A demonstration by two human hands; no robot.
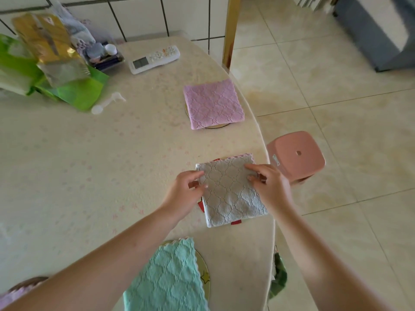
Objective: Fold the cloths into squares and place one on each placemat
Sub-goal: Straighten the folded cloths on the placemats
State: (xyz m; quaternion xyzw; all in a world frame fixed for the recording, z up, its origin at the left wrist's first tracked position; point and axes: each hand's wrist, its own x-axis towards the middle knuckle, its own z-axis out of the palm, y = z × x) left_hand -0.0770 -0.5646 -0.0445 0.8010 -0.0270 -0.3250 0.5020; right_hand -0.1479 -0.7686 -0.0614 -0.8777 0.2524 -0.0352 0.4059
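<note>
A grey cloth [231,194] folded into a square lies on a red-edged placemat [200,204] near the table's right edge. My left hand [186,191] pinches its left edge and my right hand [269,185] pinches its upper right edge. Farther back, a pink folded cloth [213,104] covers a round placemat [219,126]. Close to me, a mint-green folded cloth [170,277] lies on another round placemat [205,277]; my left forearm hides part of it.
The cream table [89,164] curves along its right edge. A white remote [155,58], a white scoop [107,103], green and gold bags [51,63] and a small tray of jars [104,55] sit at the back left. A pink stool [296,156] stands on the tiled floor to the right.
</note>
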